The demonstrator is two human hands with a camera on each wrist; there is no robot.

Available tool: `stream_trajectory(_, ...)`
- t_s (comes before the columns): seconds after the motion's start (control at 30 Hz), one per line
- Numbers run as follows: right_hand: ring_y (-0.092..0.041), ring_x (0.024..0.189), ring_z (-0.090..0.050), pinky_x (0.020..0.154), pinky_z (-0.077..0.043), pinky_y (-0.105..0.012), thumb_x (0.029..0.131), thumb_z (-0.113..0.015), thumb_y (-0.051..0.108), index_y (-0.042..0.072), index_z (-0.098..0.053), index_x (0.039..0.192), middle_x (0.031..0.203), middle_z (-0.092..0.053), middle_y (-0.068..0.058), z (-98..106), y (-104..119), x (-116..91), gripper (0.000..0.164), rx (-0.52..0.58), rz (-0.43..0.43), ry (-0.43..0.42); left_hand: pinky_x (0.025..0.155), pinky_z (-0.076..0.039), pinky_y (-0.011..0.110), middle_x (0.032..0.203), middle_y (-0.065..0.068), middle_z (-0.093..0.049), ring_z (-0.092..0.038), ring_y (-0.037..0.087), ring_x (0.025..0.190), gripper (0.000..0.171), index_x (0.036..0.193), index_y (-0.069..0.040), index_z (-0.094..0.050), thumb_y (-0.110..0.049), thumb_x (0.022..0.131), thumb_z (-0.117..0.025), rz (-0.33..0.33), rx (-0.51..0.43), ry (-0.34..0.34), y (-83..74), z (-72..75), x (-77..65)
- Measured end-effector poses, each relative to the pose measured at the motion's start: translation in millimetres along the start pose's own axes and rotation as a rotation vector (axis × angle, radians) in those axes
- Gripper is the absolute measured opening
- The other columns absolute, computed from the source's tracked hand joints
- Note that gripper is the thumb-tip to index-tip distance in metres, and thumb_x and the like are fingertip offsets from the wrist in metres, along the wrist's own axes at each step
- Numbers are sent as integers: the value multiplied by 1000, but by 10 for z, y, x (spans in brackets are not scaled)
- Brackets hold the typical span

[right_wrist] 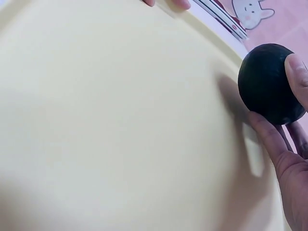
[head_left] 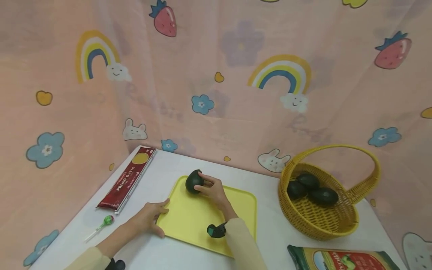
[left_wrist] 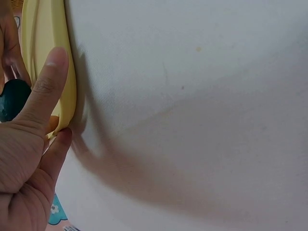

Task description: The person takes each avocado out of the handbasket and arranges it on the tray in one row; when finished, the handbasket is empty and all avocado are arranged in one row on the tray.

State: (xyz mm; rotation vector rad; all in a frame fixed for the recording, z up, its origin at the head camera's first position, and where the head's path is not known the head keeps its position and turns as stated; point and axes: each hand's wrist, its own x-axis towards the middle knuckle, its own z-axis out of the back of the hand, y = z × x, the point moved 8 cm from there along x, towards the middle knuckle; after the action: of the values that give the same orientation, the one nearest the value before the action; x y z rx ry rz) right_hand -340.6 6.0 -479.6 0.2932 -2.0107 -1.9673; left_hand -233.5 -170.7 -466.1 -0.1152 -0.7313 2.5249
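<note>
My right hand (head_left: 213,192) holds a dark green avocado (head_left: 194,182) between thumb and fingers, over the far left corner of a yellow tray (head_left: 189,221). In the right wrist view the avocado (right_wrist: 265,83) sits close above the tray's rim, the thumb on one side and fingers beneath. At the tray's left side, my left hand (head_left: 148,217) holds the edge, its fingertips on the rim and its thumb by the near corner. The left wrist view shows the thumb (left_wrist: 44,89) lying across the tray's raised edge.
Three more avocados (head_left: 323,196) lie in a yellow woven basket (head_left: 315,228) with a tall handle, at the right. A red spaghetti pack (head_left: 126,183) and a green lollipop (head_left: 108,220) lie left of the tray. A green and red packet (head_left: 347,259) lies at the front right.
</note>
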Motion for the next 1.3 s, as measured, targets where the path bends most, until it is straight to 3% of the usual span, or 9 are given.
stream_trajectory(0.27,-35,116,-57,83,-57,-32,85,-69,2,3,-52,136,137,-49,-25,-127,-63,31,53,21,-11,1,96,-45,51,132,33,-48,-52,48,116,78,111,16,-62,-22,49,-91,-11,9,-12,-6,3,4)
stream_trajectory(0.5,-25,98,-67,82,-57,-31,86,-69,5,7,-52,137,122,-59,-25,-249,-70,79,54,11,-6,-30,94,-47,49,133,32,-48,-53,47,115,78,111,15,-63,-25,50,-90,-25,12,-19,5,23,-6)
stream_trajectory(0.77,-34,114,-59,82,-57,-32,85,-71,4,4,-53,135,135,-51,-23,-313,-85,129,54,63,-3,-95,94,-48,50,131,32,-50,-54,46,114,78,110,14,-64,-29,51,-90,-55,42,-27,4,11,-1)
stream_trajectory(1.17,-35,113,-59,81,-56,-22,83,-72,3,5,-54,135,126,-58,-25,-298,-110,170,54,43,13,-128,96,-46,50,134,31,-49,-52,46,117,78,112,14,-63,-28,52,-90,-12,39,-10,51,-51,34)
stream_trajectory(1.3,-36,115,-58,81,-56,-24,83,-72,2,4,-53,135,124,-58,-27,-285,-97,155,56,67,3,-127,95,-47,49,133,30,-50,-53,45,117,78,112,14,-63,-29,52,-90,-14,44,-11,50,-30,14)
